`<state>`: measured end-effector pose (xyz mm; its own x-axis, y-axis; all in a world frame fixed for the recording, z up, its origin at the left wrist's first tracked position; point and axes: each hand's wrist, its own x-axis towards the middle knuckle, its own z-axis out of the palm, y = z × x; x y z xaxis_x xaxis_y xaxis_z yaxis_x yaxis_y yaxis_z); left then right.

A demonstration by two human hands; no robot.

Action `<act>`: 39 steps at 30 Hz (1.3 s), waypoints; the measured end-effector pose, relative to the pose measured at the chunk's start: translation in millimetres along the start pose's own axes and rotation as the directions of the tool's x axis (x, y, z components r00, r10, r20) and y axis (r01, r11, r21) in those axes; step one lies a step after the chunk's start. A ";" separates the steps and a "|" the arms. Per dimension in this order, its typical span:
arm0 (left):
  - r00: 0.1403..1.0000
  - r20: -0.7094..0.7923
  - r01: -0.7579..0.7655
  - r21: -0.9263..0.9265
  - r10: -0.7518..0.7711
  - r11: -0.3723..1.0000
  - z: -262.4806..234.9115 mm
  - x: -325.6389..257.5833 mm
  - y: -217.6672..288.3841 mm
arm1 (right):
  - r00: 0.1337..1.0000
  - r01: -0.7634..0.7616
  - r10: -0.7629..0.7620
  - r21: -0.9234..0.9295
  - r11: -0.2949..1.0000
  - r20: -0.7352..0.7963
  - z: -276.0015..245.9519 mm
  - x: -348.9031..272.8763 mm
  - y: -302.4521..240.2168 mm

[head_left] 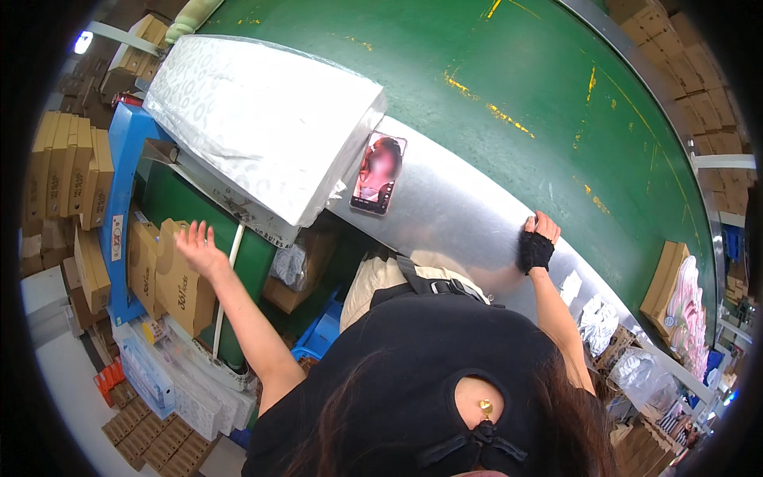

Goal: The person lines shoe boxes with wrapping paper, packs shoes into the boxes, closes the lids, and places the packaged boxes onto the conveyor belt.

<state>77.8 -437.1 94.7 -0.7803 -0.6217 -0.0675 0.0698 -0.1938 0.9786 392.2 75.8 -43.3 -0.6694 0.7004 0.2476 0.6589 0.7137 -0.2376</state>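
The room is a cluttered packing space, with stacked brown cartons (67, 171) at the far left and more boxes (671, 60) at the far right. A wide green surface (429, 48), scuffed with yellow marks, spreads across the far side, and a bare metal tabletop (445, 203) runs along its near edge. At the left, a thick white stack of sheets (262, 119) in clear plastic sits beside a phone (379, 173), which lies screen up on the metal.

The person's left hand (203, 248) is out to the left, at the upper part of an upright brown carton (184, 286); its fingers are extended and a little parted, with nothing in their hold. Whether they touch the carton cannot be told. A blue frame (121, 207) stands left of that carton, and a white rod (227, 290) slants just right of it.

The right hand (539, 242), in a black fingerless glove, rests on the metal near the green surface, its fingers close together; whether they grip anything cannot be told. Farther right, a crumpled white bundle (598, 322) lies near an open carton (664, 285) and some pink items (690, 318).
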 end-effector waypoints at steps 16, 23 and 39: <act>0.191 0.954 -0.202 0.270 -0.233 0.941 82.7 -195.4 -49.5 | 0.999 0.036 -0.036 -0.015 0.999 -0.020 1.2 -7.7 0.9; 0.844 0.323 0.410 0.125 -0.428 0.903 5.0 -100.9 -46.4 | 0.999 0.009 -0.007 -0.040 0.999 0.044 5.7 -1.5 4.7; 0.769 -0.302 0.365 -0.516 -0.564 0.775 -236.2 103.3 -22.8 | 0.982 0.072 -0.076 -0.030 0.997 -0.173 -12.9 -10.7 -36.7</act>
<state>142.4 -676.2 19.5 -0.4511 -0.5981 -0.6624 0.0895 -0.7688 0.6332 379.6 42.0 -25.1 -0.6480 0.6328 0.4239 0.6191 0.7618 -0.1908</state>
